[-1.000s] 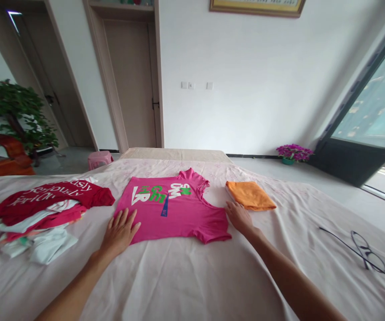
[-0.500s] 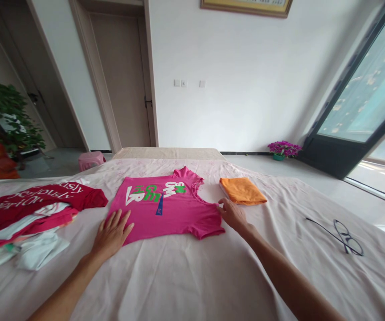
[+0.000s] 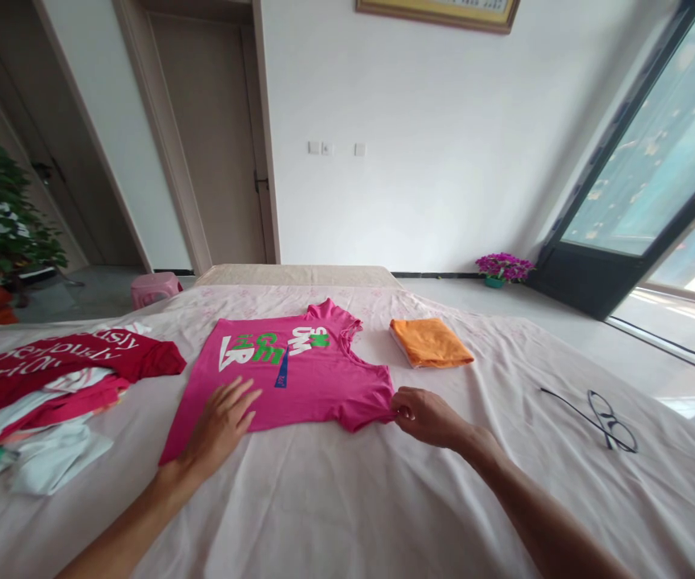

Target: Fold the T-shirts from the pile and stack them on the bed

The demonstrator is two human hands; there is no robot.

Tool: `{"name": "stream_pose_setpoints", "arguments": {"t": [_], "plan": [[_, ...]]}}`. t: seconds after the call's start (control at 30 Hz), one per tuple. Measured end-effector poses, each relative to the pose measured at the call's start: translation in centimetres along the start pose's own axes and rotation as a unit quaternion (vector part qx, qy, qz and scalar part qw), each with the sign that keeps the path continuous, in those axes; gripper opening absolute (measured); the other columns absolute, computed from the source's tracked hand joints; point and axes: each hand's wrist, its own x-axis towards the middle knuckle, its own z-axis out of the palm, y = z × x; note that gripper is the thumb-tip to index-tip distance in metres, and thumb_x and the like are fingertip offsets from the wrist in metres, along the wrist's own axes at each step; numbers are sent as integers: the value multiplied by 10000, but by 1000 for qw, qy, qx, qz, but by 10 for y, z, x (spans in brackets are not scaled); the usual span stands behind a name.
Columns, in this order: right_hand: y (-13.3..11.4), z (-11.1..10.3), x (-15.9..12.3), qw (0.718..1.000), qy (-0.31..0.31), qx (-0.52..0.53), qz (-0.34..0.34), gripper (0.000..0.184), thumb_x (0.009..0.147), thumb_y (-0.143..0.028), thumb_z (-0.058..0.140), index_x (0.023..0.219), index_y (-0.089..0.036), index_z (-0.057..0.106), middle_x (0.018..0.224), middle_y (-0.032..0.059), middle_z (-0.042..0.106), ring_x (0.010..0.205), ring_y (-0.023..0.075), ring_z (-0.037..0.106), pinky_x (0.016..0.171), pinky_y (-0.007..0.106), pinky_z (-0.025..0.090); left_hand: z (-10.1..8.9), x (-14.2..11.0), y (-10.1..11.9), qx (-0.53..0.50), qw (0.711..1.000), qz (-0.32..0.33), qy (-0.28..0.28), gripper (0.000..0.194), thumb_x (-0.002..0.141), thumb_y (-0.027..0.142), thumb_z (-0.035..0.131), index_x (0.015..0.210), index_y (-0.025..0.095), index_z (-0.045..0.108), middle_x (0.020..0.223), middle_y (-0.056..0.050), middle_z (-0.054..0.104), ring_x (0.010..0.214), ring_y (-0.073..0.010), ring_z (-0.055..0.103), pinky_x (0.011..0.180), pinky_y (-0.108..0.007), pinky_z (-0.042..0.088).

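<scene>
From the head view, I locate the shirt (image 3: 308, 406) face up at the middle of the sheet (image 3: 335, 507), hem toward the left, neck toward the right. I judge it light, soft and limp: thin knit, not fragile, little inclined to slip on cloth, but prone to wrinkle if pulled from one point. I rate the sleeve edges, shoulders and hem corners as the best grip points; take each between thumb and fingertips.

Right hand (image 3: 421, 414): fingers curled closed, pinching the edge of the near sleeve (image 3: 368, 402). Left hand (image 3: 220, 422): fingers open and spread over the near side by the hem, palm down; I cannot tell how firmly it presses.

Surface: the sheet is pale and loosely creased; its support is hidden. To the left lies a pile of clothes (image 3: 148, 358); just beyond the right hand, a folded orange cloth (image 3: 430, 342); farther right, glasses (image 3: 608, 418).

Room: white wall (image 3: 432, 161) ahead, closed door (image 3: 208, 137) left of it, pink stool (image 3: 158, 289), purple flowers (image 3: 504, 266) on the floor, glazed door (image 3: 631, 177) at right admitting daylight.
</scene>
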Motion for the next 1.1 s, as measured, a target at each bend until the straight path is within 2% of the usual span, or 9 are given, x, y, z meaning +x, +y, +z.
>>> {"name": "stream_pose_setpoints", "arguments": {"t": [0.13, 0.23, 0.37, 0.47, 0.6, 0.7, 0.8, 0.93, 1.1], "plan": [[-8, -4, 2, 997, 4, 67, -38, 123, 847, -247, 527, 823, -213, 643, 873, 19, 663, 743, 139, 585, 675, 225, 433, -16, 9, 74, -136, 980, 143, -16, 414, 898, 244, 515, 1308, 282, 559, 1316, -18, 619, 1239, -183, 538, 1089, -358, 403], [-11, -2, 4, 995, 13, 94, -44, 167, 900, -306, 504, 889, -221, 648, 876, 11, 671, 731, 131, 596, 685, 225, 443, -16, 19, 130, -180, 972, 151, -6, 578, 815, 267, 650, 1366, 268, 478, 1301, -59, 611, 1188, -224, 559, 1021, -384, 450], [-9, 6, 1, 997, 12, 67, -22, 114, 869, -299, 549, 871, -216, 627, 803, -3, 675, 686, 133, 600, 649, 225, 427, 0, 34, 166, -157, 977, 140, -18, 332, 840, 149, 579, 1163, 220, 612, 1049, -74, 676, 993, -227, 616, 870, -376, 490], [-5, 11, -5, 997, 1, 63, -43, 82, 789, -181, 565, 846, -212, 615, 834, 3, 687, 735, 143, 617, 682, 229, 442, 9, 41, 165, -135, 981, 140, -4, 242, 857, 81, 505, 995, 208, 658, 914, -69, 678, 891, -217, 611, 810, -371, 475], [-3, 12, -8, 995, -1, 52, -86, 358, 715, -95, 532, 1022, -242, 643, 1060, 36, 695, 975, 189, 625, 873, 292, 464, 12, 40, 154, -175, 970, 168, 24, 259, 831, 45, 507, 957, 215, 655, 929, -50, 686, 936, -207, 603, 887, -385, 448], [0, 11, -7, 993, 10, 7, -114, 550, 667, -84, 535, 1172, -280, 633, 1285, 40, 618, 1205, 234, 530, 1028, 368, 393, 12, 36, 149, -226, 954, 199, 13, 271, 836, 31, 477, 939, 214, 649, 941, -39, 684, 949, -184, 606, 904, -351, 448], [6, 12, -4, 994, -3, -4, -107, 536, 659, -35, 458, 1079, -285, 680, 1165, 12, 676, 1107, 200, 584, 989, 329, 411, 10, 31, 146, -264, 943, 204, -2, 265, 854, 44, 462, 945, 213, 644, 930, -28, 683, 916, -168, 609, 865, -316, 457], [11, 16, 7, 998, 41, -40, -25, 410, 762, -35, 394, 937, -247, 698, 934, 27, 696, 882, 174, 613, 833, 284, 441, 2, 30, 144, -322, 927, 192, -16, 257, 894, 119, 477, 1067, 238, 625, 970, -14, 686, 921, -149, 618, 878, -292, 471], [10, 26, 33, 992, 111, -57, 24, 318, 955, -209, 373, 1138, -223, 633, 1089, 73, 648, 989, 190, 586, 848, 283, 428, 6, 34, 138, -300, 948, 97, 52, 309, 896, 123, 446, 1155, 232, 576, 1120, -60, 653, 1077, -182, 598, 969, -346, 466]]}}
